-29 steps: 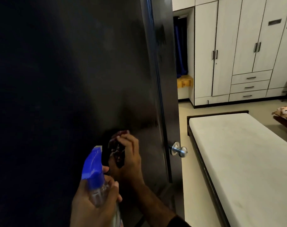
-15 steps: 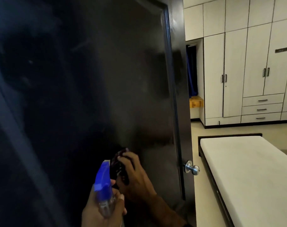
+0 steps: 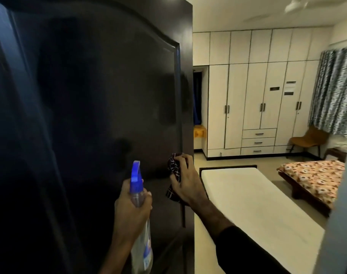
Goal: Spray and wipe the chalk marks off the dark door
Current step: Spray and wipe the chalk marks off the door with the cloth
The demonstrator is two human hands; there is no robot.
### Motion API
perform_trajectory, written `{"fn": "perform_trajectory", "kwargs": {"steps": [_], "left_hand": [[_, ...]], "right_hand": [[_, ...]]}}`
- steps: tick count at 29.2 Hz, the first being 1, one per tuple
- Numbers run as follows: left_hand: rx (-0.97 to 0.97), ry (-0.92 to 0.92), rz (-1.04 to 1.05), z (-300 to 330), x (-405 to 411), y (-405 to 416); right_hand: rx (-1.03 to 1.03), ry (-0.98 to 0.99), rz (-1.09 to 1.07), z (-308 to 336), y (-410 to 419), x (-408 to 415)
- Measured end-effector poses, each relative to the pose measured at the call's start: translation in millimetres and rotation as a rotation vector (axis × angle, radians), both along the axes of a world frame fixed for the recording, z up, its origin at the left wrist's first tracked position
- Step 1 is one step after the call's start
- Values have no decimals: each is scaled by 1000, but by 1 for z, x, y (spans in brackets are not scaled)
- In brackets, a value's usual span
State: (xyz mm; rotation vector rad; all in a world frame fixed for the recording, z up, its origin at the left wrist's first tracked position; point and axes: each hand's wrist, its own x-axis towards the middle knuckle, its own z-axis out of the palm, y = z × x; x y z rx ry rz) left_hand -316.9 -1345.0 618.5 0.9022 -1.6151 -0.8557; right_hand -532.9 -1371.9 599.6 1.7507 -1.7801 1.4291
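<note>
The dark, glossy wooden door (image 3: 101, 107) with an arched raised panel fills the left half of the view, standing open with its free edge toward a bedroom. Its surface shows faint hazy smears around the middle; in this dim light I cannot tell whether any of them are chalk.

The left hand (image 3: 132, 210) is wrapped around the neck of a clear plastic spray bottle with a blue trigger head (image 3: 138, 194), fingers closed on it, nozzle pointing up toward the door panel. The bottle hangs just in front of the door's lower panel, apart from it.

The right hand (image 3: 185, 182) grips a bunched dark cloth with a pale checked pattern (image 3: 174, 175), fingers curled tightly over it, pressing it against the door near the free edge, just right of the bottle. A dark sleeve (image 3: 246, 252) covers the forearm.

Beyond the door edge lies a bare cream mattress on a dark bed frame (image 3: 253, 200), a second bed with an orange floral cover (image 3: 315, 175), a wall of white wardrobes with black handles (image 3: 253, 99), a brown chair (image 3: 307, 138) and a blue patterned curtain (image 3: 335, 89).
</note>
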Motion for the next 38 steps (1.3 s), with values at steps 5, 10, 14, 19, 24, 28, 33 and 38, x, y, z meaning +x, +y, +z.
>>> {"fn": "perform_trajectory", "kwargs": {"steps": [5,10,14,19,24,28,33,38], "left_hand": [[-78,8,-69,19,-9,36],[-99,34,-40,34,-22,69],[-111,58,-22,48,-34,106],[-155,55,-60,69,-43,150],[-164,16,-79,87,-39,173],[-177,20,-120,101,-28,188],[-216,33,-221,108,-18,207],[-286,72,-310,106,-17,229]], "right_hand": [[-19,42,-104,25,60,-10],[-46,101,-173,48,118,-16],[-74,113,-238,64,163,-17],[-67,141,-265,84,205,-10],[-69,184,-329,99,237,-3],[-78,225,-390,109,263,9],[-86,227,-510,115,300,29],[-90,219,-624,121,347,44]]}}
